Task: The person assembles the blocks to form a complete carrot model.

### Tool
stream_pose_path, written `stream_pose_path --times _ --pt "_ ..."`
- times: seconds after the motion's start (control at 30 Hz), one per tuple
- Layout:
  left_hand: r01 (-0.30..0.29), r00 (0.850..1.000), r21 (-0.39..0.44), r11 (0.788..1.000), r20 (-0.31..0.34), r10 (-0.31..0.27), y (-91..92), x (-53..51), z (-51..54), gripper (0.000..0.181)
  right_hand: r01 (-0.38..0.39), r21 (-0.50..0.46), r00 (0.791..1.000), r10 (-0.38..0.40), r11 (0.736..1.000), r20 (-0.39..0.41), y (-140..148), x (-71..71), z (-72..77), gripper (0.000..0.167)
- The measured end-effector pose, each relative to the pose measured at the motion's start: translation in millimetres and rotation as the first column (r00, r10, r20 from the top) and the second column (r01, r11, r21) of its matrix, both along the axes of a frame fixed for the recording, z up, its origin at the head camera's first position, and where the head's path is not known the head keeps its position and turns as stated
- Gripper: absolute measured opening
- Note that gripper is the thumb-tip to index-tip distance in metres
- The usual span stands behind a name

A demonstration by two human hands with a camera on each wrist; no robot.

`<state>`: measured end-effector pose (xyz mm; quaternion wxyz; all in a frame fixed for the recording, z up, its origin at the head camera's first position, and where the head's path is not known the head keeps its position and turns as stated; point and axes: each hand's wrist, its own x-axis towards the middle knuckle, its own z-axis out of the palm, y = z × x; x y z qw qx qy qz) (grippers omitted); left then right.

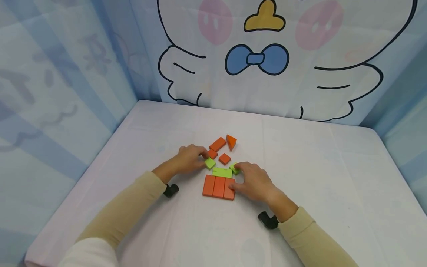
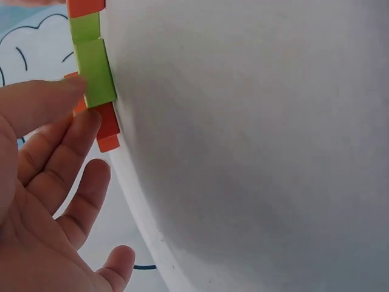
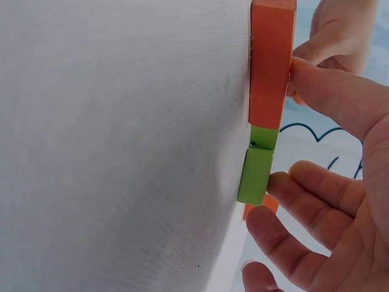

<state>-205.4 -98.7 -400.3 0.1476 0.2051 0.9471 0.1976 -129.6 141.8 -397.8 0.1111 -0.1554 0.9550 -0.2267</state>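
My left hand [image 1: 189, 159] pinches a small green block [image 1: 210, 163] at the left of the block group. In the left wrist view, its thumb and fingertips meet at the end of that green block [image 2: 96, 76]. My right hand [image 1: 255, 181] rests its thumb on the rightmost of three orange rectangular blocks [image 1: 218, 187] lying side by side. Its fairly straight fingers touch a small green block [image 1: 235, 168] on the right. Between the hands lies a wider green block [image 1: 222, 172], against the far edge of the orange row.
Behind the green blocks lie an orange cube [image 1: 212, 154], another orange square block [image 1: 225, 159], an orange rectangular block [image 1: 218, 144] and an orange triangular block [image 1: 231, 142]. The white-covered table [image 1: 317, 170] meets a cartoon-printed curtain [image 1: 257, 91] at its back edge.
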Motion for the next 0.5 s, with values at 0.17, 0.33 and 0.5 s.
stream_pose_path --times 0.17,0.33,0.5 --pt "0.000 1.000 0.018 1.000 -0.009 0.000 2.6 3.1 0.1 0.030 -0.001 0.001 1.000 0.001 1.000 -0.004 0.4 -0.2 0.2 0.065" --pt "-0.007 1.000 0.012 1.000 -0.015 0.007 5.8 4.9 -1.3 0.032 -0.007 0.007 1.000 0.007 1.000 -0.008 0.9 0.4 1.3 0.063" --pt "-0.015 1.000 0.005 1.000 -0.016 0.015 7.1 5.4 -3.6 0.032 -0.009 -0.001 1.000 0.009 1.000 -0.007 1.0 1.1 2.1 0.062"
